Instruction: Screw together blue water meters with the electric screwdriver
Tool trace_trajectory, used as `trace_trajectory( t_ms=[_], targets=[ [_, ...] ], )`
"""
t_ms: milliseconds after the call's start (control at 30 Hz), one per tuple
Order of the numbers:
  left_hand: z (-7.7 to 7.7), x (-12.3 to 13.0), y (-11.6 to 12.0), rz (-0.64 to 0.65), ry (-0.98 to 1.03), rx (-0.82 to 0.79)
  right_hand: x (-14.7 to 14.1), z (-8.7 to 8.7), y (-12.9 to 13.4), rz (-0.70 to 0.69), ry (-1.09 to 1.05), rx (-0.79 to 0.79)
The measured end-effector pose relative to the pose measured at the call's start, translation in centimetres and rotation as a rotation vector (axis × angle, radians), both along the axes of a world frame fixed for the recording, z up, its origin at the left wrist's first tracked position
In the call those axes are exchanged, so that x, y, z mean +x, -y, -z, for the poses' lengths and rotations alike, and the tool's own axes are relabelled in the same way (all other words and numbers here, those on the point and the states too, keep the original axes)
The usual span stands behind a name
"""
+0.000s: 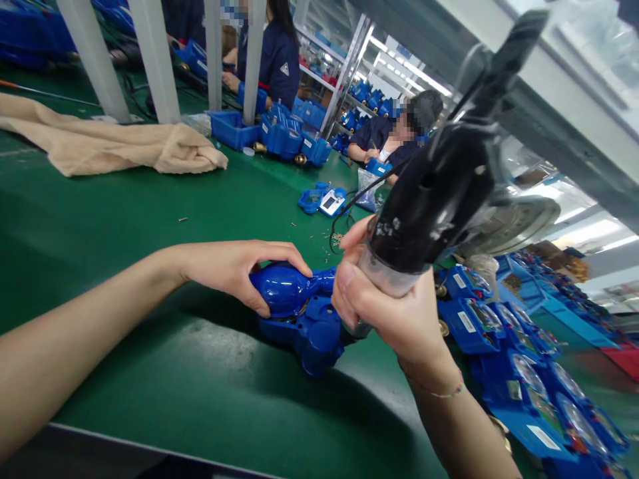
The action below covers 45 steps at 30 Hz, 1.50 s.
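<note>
I read the left hand (234, 273) as closed over the domed end of a blue water meter (312, 329), its fingers curled around the housing. The meter lies on the green bench mat (150, 219), between both hands. The right hand (384, 299) is wrapped firmly around the barrel of a black electric screwdriver (424, 199), which tilts up and away from the meter. Its tip is hidden behind the right hand, so I cannot tell whether it is seated. For good practice, pin the meter flat to the mat, align the screwdriver squarely, and apply even pressure along its axis. Keep its cord (331, 229) clear of the work and away from the loose brass bits (337, 239).
</note>
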<state>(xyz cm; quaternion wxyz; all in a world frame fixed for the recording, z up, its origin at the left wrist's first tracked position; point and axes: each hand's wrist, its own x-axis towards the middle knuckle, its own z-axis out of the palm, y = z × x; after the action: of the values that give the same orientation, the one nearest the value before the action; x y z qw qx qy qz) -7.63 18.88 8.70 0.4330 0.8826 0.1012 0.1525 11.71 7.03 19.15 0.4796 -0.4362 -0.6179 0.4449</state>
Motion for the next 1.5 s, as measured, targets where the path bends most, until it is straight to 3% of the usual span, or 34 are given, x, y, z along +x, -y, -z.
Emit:
trace_trajectory(
  t_ms=[233,367,467,667,900,1033,1200,1500],
  targets=[
    [-0.3,0.1,0.2,0.021,0.021,-0.037,1.0,0.6,-1.6,-0.228,-0.167,-0.111],
    [0.0,0.2,0.3,0.010,0.015,-0.059,1.4,0.5,-1.9,-0.286,-0.144,-0.151],
    [0.4,0.2,0.2,-0.006,0.024,-0.037,1.2,0.7,-1.7,-0.270,-0.099,-0.193],
    [0.5,0.3,0.2,-0.001,0.021,-0.083,0.7,1.2,-1.2,-0.189,-0.242,-0.232],
    [-0.1,0.5,0.4,0.046,0.034,-0.106,0.6,0.8,-1.2,-0.244,-0.342,-0.198],
    [0.5,0.5,0.1,0.032,0.020,-0.068,0.5,1.0,-1.1,-0.299,-0.322,-0.218],
    [1.0,0.5,0.0,0.043,0.045,-0.061,0.4,1.4,-0.2,-0.273,-0.293,-0.201],
    [0.0,0.5,0.6,0.048,0.029,-0.097,1.2,1.8,-0.7,-0.324,-0.353,-0.177]
  ],
)
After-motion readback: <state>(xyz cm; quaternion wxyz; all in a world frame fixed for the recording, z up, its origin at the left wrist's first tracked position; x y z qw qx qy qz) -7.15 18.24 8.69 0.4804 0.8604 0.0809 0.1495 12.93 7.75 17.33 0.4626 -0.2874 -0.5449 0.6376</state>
